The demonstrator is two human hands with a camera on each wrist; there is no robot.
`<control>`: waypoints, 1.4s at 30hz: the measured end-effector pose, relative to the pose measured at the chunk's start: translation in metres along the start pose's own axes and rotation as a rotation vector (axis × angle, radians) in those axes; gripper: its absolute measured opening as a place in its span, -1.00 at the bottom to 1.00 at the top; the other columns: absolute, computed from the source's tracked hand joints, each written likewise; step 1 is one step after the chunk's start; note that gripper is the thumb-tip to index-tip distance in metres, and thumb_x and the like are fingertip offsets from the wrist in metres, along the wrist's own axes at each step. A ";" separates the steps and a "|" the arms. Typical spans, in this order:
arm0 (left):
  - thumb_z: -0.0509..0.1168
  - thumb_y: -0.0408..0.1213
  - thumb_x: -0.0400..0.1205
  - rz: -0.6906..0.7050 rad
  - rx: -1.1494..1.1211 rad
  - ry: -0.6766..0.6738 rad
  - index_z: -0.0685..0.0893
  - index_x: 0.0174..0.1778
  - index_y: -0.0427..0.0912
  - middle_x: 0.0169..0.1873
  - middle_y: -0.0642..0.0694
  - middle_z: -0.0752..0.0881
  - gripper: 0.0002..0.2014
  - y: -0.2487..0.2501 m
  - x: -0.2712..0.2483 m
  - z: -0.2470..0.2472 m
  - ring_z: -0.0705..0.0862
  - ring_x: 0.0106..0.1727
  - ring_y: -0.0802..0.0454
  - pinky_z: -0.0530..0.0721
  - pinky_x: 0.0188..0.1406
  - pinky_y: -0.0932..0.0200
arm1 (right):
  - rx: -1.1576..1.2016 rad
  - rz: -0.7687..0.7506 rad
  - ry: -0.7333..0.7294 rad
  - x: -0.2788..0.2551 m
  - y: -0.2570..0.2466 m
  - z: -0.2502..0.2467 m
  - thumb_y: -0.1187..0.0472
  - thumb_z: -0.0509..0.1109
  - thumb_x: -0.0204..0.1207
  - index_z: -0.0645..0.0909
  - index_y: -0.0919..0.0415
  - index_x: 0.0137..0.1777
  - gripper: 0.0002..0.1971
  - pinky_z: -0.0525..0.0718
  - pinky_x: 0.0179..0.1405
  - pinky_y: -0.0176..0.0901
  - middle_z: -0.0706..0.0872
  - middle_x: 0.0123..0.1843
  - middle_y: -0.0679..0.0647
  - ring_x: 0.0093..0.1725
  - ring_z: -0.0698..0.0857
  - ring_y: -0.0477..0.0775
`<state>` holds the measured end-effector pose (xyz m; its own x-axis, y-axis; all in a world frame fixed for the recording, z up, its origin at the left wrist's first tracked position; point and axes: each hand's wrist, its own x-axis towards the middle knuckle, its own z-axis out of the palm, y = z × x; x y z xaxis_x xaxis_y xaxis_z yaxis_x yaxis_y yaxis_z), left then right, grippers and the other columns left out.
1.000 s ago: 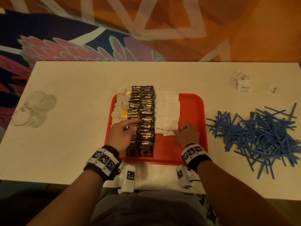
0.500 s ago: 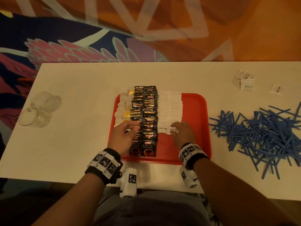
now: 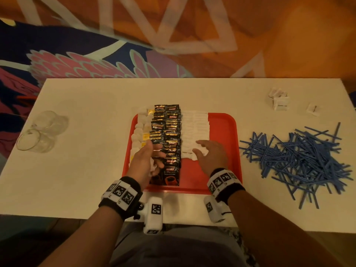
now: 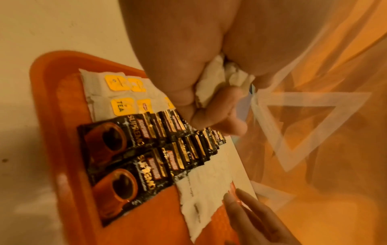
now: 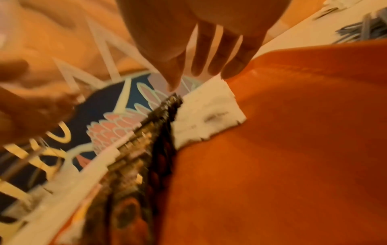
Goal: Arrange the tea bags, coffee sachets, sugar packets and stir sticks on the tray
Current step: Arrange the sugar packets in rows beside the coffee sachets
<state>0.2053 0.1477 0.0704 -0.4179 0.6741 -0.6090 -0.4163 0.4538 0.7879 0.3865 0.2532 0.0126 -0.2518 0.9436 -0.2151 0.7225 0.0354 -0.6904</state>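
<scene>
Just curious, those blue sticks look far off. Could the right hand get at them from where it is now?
Probably yes. The right hand lies flat on the sugar packets holding nothing, and the blue sticks sit on the table just past the tray on that side, with nothing between.

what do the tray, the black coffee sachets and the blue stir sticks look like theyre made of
Tray: likely moulded plastic, red, smooth, with a rounded raised rim and a soft sheen.
Coffee sachets: probably foil-laminate film, glossy black, with glinting gold print.
Stir sticks: thin, straight, uniformly blue; probably plastic, though too small to be sure.
</scene>
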 end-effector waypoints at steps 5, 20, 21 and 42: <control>-0.08 0.25 0.74 -0.008 -0.138 -0.089 0.59 0.24 -0.27 -0.08 -0.26 0.78 -0.36 0.013 -0.010 0.029 0.73 -0.42 0.01 0.31 -0.76 0.35 | 0.337 -0.150 -0.180 -0.017 -0.046 -0.028 0.14 0.59 0.43 0.76 -0.02 -0.14 -0.93 0.67 -0.09 -0.28 0.79 -0.17 -0.10 -0.14 0.70 -0.15; 0.09 0.29 0.64 -0.010 -0.100 -0.306 0.66 0.22 -0.25 -0.17 -0.18 0.79 -0.36 0.024 -0.045 0.078 0.77 -0.15 -0.14 0.27 -0.75 0.35 | 0.647 -0.084 -0.173 -0.042 -0.055 -0.085 0.30 0.52 0.52 0.62 0.14 -0.21 -0.86 0.60 -0.25 -0.34 0.75 -0.19 0.06 -0.22 0.69 -0.12; 0.14 0.21 0.67 0.034 -0.055 -0.305 0.68 0.21 -0.23 -0.10 -0.16 0.82 -0.45 0.024 -0.049 0.079 0.80 -0.09 -0.07 0.29 -0.73 0.33 | 0.664 -0.061 -0.143 -0.041 -0.054 -0.088 0.30 0.51 0.53 0.60 0.13 -0.22 -0.84 0.58 -0.28 -0.35 0.75 -0.22 0.08 -0.27 0.70 -0.14; 0.48 -0.30 0.61 0.511 0.298 -0.070 0.78 -0.02 -0.11 -0.21 -0.05 0.82 -0.93 0.016 -0.058 0.106 0.75 -0.31 0.19 0.64 -0.30 0.26 | 0.824 0.063 -0.013 -0.054 -0.048 -0.105 0.19 0.48 0.57 0.56 0.22 -0.13 -0.83 0.56 -0.41 -0.17 0.74 -0.34 0.10 -0.41 0.65 -0.04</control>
<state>0.3087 0.1776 0.1285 -0.4472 0.8824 -0.1463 0.0726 0.1988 0.9774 0.4332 0.2350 0.1304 -0.2374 0.9317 -0.2749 0.0332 -0.2751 -0.9608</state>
